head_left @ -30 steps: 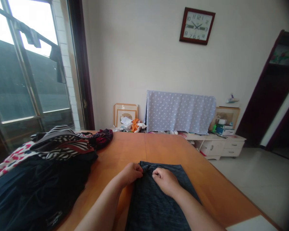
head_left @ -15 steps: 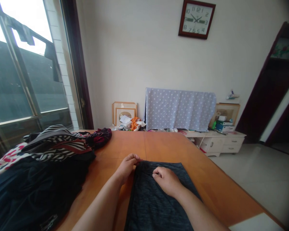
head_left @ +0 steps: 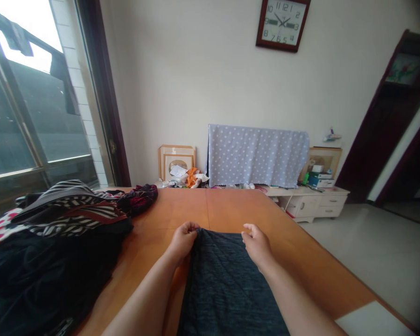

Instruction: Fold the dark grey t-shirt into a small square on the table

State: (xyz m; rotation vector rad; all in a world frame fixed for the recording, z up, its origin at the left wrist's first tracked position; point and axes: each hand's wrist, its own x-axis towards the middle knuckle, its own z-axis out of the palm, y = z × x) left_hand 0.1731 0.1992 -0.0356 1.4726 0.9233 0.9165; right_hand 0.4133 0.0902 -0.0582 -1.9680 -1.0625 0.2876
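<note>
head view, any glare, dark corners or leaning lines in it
Head view: the upper window is blown out to white; head view: the top right corner fades to black; head view: the dark woodwork leans, likely wide-angle stretch; head view: the dark cloth shows its streaky texture.

**Legible Markings: Numerals Only**

Wall clock (head_left: 283,31): numerals 1 to 12 in dark print; the 4 is blurred. Dark strips (head_left: 273,22) beside the 9 and the 3: content not readable. Dark garment (head_left: 56,270), well below and left of the wall clock: small pale marking (head_left: 65,326), not legible.
</note>
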